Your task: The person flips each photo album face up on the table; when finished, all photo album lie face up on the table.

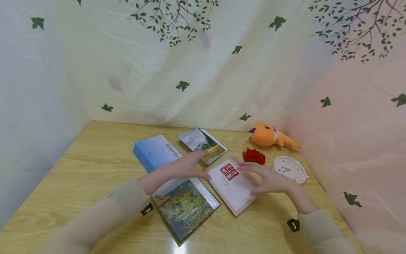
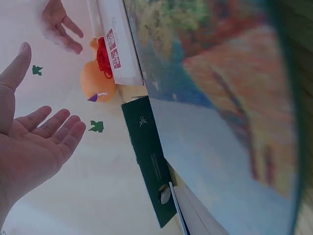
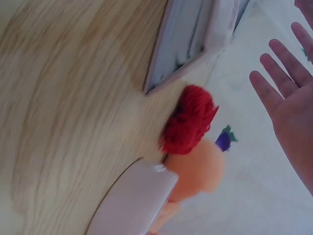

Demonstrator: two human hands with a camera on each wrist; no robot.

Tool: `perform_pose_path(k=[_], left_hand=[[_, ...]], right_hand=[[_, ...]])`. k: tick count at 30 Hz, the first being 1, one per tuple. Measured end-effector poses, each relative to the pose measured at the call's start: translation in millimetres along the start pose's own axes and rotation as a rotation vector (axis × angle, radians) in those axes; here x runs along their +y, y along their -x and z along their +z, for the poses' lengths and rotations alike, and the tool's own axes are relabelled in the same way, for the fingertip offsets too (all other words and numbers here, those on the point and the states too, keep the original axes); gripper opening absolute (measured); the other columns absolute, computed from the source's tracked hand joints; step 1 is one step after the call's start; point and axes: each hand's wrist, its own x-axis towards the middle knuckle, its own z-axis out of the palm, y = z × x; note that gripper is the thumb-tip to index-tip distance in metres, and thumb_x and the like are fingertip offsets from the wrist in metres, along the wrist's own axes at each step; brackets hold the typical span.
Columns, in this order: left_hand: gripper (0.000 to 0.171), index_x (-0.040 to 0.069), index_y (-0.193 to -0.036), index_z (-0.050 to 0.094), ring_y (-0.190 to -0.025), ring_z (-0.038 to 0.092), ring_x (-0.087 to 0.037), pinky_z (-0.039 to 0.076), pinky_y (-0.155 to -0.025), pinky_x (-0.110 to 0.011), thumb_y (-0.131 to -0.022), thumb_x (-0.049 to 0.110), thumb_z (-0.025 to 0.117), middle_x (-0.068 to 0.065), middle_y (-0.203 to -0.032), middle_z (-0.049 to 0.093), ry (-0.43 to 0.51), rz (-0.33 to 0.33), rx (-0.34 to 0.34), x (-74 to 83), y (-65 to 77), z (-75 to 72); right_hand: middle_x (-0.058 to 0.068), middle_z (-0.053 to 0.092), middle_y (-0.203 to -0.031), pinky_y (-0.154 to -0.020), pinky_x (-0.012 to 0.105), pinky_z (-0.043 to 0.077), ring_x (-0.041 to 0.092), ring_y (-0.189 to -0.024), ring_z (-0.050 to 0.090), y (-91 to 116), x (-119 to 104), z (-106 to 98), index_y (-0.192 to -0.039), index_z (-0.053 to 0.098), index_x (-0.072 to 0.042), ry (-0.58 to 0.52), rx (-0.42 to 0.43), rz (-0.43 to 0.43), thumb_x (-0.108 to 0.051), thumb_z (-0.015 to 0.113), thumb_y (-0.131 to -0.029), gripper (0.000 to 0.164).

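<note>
My left hand [image 1: 187, 165], its fingers spread and relaxed, hovers over the gap between a blue Polaroid box [image 1: 155, 151] and a pale pink book [image 1: 234, 194] with a red printed square. Below that hand lies a photo album [image 1: 187, 211] with a painted garden cover, partly overlapping the box in the head view. Above the right side of the pink book is my right hand [image 1: 269, 178], fingers apart and holding nothing. Both palms show bare, the left hand [image 2: 41, 142] in the left wrist view and the right hand [image 3: 296, 107] in the right wrist view.
A second painted-cover album [image 1: 198, 141] lies behind the pink book. To the right are a bundle of red yarn [image 1: 253, 156], a round pink clock [image 1: 290, 169] and an orange plush toy [image 1: 264, 135]. Leaf-patterned cloth [image 1: 190, 63] hangs behind the wooden table [image 1: 95, 158].
</note>
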Motion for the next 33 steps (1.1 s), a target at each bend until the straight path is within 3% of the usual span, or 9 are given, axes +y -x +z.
perform_pose_path(k=[11,19,26,33], left_hand=[[0.084,0.009,-0.147,0.032,-0.136,0.036,-0.026,0.032,-0.111,-0.039,-0.08,0.035,0.076,-0.01,-0.149,0.036,-0.053,0.055,-0.077,-4.7,-43.7,10.9],[0.084,0.008,-0.147,0.031,-0.138,0.033,-0.023,0.029,-0.113,-0.036,-0.081,0.038,0.073,-0.007,-0.15,0.035,-0.188,0.047,-0.161,-19.8,-70.5,19.0],[0.079,0.007,-0.145,0.035,-0.137,0.035,-0.021,0.028,-0.113,-0.032,-0.082,0.033,0.074,-0.005,-0.148,0.039,-0.235,0.023,-0.206,-28.1,-86.5,26.2],[0.068,0.008,-0.138,0.046,-0.128,0.045,-0.019,0.031,-0.111,-0.03,-0.08,0.027,0.076,-0.003,-0.135,0.054,-0.319,0.05,-0.208,-29.6,-93.0,31.0]], right_hand=[[0.015,0.03,-0.152,-0.104,0.067,0.025,0.041,-0.138,0.026,14,28,1,-0.143,0.041,-0.011,0.044,-0.054,0.086,-0.047,0.082,-0.067,0.094],[0.018,0.025,-0.153,-0.104,0.069,0.022,0.043,-0.139,0.021,16,40,6,-0.146,0.037,-0.01,0.075,-0.096,0.08,-0.046,0.08,-0.069,0.095],[0.019,0.025,-0.152,-0.103,0.068,0.026,0.045,-0.136,0.025,14,49,10,-0.146,0.035,-0.009,0.084,-0.113,0.052,-0.043,0.083,-0.066,0.099],[0.015,0.028,-0.152,-0.104,0.065,0.027,0.041,-0.137,0.026,14,55,12,-0.147,0.033,-0.014,0.072,-0.115,0.093,-0.042,0.084,-0.065,0.101]])
